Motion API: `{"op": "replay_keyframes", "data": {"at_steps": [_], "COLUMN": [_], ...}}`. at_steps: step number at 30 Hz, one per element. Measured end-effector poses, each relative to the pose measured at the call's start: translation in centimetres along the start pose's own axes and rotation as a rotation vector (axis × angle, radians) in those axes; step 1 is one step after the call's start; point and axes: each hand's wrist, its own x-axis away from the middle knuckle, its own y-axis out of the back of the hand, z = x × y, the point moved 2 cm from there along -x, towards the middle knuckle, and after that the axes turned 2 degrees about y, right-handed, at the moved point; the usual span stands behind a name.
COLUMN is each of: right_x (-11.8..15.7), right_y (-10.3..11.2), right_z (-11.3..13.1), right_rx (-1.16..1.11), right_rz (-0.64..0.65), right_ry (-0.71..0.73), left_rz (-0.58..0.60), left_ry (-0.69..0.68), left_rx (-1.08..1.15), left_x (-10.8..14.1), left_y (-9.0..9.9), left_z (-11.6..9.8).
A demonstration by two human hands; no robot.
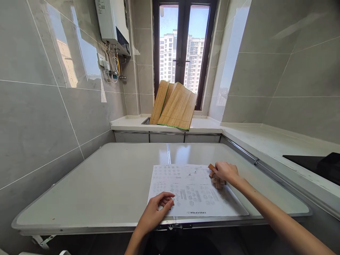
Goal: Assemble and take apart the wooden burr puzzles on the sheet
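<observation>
A large white sheet (186,191) printed with small diagrams and text lies on the pale folding table (101,187). Over its upper right part, my right hand (225,171) is closed with its fingertips on an orange-brown wooden piece (211,166). Several small wooden blocks (218,182) sit in a pile just below that hand, partly hidden by it. My left hand (161,208) rests at the sheet's lower left edge, its fingers loosely curled and apart, holding nothing.
Bamboo mats (177,106) lean by the window on a white ledge (204,123) behind the table. A white counter (292,145) with a black hob (313,163) runs along the right. A white heater (113,24) hangs on the left wall.
</observation>
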Motion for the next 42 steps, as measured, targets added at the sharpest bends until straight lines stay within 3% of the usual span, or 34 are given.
{"op": "replay_keyframes", "data": {"at_steps": [10, 17, 20, 23, 26, 29, 34, 38, 42], "right_x": [-0.6, 0.0, 1.5, 4.1, 6.9, 9.1, 11.4, 12.6, 13.1], "right_y": [0.5, 1.7, 1.2, 0.4, -0.6, -1.0, -0.2, 0.4, -0.3], "right_z": [0.9, 0.9, 2.8, 5.8, 8.4, 10.2, 12.2, 13.4, 13.8], "right_rx": [-0.106, -0.266, -0.467, -0.972, -1.175, -1.204, -1.093, -1.064, -1.104], "right_rz": [0.008, -0.099, -0.071, -0.01, 0.064, 0.085, -0.016, -0.044, -0.06], "right_ry": [0.023, 0.021, 0.14, 0.348, 0.427, 0.491, 0.618, 0.699, 0.7], "left_rz": [0.005, 0.006, -0.004, -0.044, -0.107, -0.127, -0.074, -0.01, 0.008], "left_ry": [0.001, -0.005, -0.018, -0.031, -0.048, -0.054, 0.009, -0.034, -0.063], "left_rx": [-0.011, -0.009, 0.008, 0.049, 0.08, 0.094, 0.085, 0.116, 0.121], "left_x": [0.2, 0.1, -0.1, -0.4, -0.6, -0.7, -0.5, -0.4, -0.2], "left_y": [0.1, 0.1, 0.0, -0.2, -0.2, -0.1, 0.0, 0.0, -0.1], "left_z": [0.1, 0.0, 0.5, 1.2, 1.5, 1.7, 1.9, 1.6, 1.0]}}
